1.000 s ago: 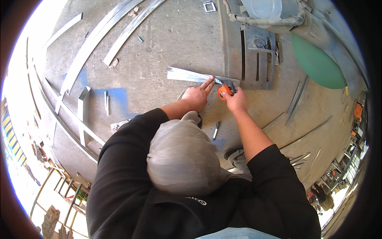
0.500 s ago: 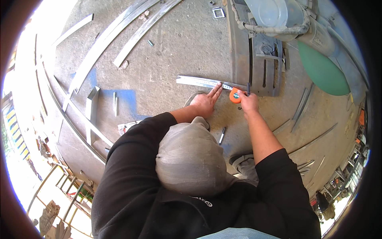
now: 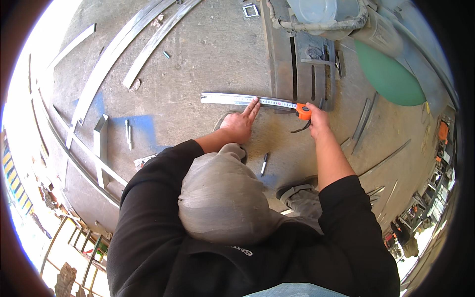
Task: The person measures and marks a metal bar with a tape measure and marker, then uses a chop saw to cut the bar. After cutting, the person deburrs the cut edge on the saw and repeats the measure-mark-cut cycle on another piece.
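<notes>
A flat metal strip (image 3: 222, 98) lies on the concrete floor in front of me. My left hand (image 3: 241, 123) rests on the floor with its fingertips pressing a measuring tape blade (image 3: 274, 102) onto the strip. Over to the right, my right hand (image 3: 317, 122) grips the orange tape measure case (image 3: 303, 110), the blade stretched between the two hands. A dark marker pen (image 3: 264, 163) sits on the floor near my knee.
Long curved metal bars (image 3: 133, 44) lie at the upper left, and an angle piece (image 3: 101, 143) beside a blue paint patch. A slotted steel plate (image 3: 302, 64) and a green rounded object (image 3: 388, 74) stand ahead at the right. My shoe (image 3: 297, 190) is below.
My right hand has drawn the orange case to the right, pulling out more blade. My left hand stays pressing on the strip.
</notes>
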`<state>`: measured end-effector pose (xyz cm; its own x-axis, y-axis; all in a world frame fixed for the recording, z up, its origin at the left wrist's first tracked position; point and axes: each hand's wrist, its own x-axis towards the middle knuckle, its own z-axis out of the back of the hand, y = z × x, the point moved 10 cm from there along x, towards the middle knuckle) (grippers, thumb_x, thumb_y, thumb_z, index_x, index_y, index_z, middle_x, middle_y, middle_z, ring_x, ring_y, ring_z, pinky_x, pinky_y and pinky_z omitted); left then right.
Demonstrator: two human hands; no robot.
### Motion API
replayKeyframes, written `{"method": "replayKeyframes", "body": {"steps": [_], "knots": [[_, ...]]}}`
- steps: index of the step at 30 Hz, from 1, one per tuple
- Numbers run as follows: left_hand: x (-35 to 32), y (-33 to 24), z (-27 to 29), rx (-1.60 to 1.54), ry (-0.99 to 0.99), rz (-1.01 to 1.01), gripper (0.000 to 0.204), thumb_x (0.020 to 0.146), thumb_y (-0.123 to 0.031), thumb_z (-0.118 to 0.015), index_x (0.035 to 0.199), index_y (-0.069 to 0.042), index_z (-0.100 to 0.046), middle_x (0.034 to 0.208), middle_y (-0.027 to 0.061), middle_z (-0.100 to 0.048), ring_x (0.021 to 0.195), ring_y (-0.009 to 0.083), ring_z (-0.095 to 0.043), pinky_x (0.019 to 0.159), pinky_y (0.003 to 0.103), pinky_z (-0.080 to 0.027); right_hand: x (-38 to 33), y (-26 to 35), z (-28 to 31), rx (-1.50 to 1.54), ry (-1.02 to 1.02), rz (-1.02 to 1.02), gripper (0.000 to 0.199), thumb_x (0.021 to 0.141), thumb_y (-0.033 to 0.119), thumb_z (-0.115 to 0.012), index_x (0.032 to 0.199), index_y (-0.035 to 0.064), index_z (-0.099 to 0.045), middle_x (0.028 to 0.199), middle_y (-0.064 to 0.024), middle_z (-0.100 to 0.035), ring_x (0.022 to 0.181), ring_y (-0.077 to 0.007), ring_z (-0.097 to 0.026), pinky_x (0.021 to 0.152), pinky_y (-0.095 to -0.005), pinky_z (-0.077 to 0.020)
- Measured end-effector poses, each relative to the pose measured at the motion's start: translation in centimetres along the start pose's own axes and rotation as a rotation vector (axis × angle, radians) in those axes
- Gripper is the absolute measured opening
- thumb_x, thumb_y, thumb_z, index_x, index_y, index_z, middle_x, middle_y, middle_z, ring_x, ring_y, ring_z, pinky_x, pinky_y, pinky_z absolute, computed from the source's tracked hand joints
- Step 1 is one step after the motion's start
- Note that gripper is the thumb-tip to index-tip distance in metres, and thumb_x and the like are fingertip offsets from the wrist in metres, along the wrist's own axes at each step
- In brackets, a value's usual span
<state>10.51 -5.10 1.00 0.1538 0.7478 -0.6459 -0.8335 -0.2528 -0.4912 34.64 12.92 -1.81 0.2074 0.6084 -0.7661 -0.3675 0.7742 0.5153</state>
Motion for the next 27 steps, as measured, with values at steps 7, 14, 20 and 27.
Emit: {"method": "replayKeyframes", "body": {"steps": [7,14,20,27], "knots": [[0.2,0.0,0.0,0.034,0.038,0.036,0.098,0.089,-0.016,-0.060,0.169,-0.005,-0.004,0.178,0.0113,0.001,0.106,0.0367,-0.074,0.089,0.047,-0.061,0.1,-1.4,-1.0,-0.072,-0.023,-0.192,0.035,0.090,0.045,-0.082,0.088,0.0183,-0.060,0.073,0.0034,-0.044,0.053,-0.0115,-0.033,0.047,-0.0283,-0.0219],[0.8,-1.1,0.1,0.201,0.034,-0.028,0.091,0.097,-0.013,-0.057,0.171,-0.021,-0.005,0.171,0.0334,-0.004,0.096,0.0365,-0.077,0.081,0.045,-0.062,-2.0,-0.9,-1.7,-0.014,0.011,-0.145,0.041,0.091,0.048,-0.080,0.095,0.0114,-0.062,0.077,0.0008,-0.050,0.057,-0.0110,-0.038,0.048,-0.0286,-0.0266],[3.0,-3.5,0.4,0.316,-0.114,-0.077,0.083,0.102,-0.014,-0.050,0.171,-0.023,-0.005,0.153,0.0515,-0.030,0.083,0.0370,-0.079,0.072,0.041,-0.063,-2.5,-1.1,-1.8,0.001,0.055,-0.128,0.039,0.093,0.050,-0.078,0.089,0.0147,-0.062,0.075,0.0019,-0.048,0.055,-0.0102,-0.042,0.042,-0.0261,-0.0295],[4.7,-4.9,0.1,0.325,-0.105,-0.076,0.071,0.105,-0.016,-0.043,0.170,-0.014,-0.014,0.138,0.0609,-0.037,0.108,0.0498,-0.073,0.076,0.042,-0.063,-3.1,-0.9,-1.6,-0.005,0.068,-0.096,0.043,0.093,0.045,-0.079,0.100,0.0080,-0.057,0.073,0.0021,-0.048,0.051,-0.0086,-0.038,0.042,-0.0273,-0.0279]]}}
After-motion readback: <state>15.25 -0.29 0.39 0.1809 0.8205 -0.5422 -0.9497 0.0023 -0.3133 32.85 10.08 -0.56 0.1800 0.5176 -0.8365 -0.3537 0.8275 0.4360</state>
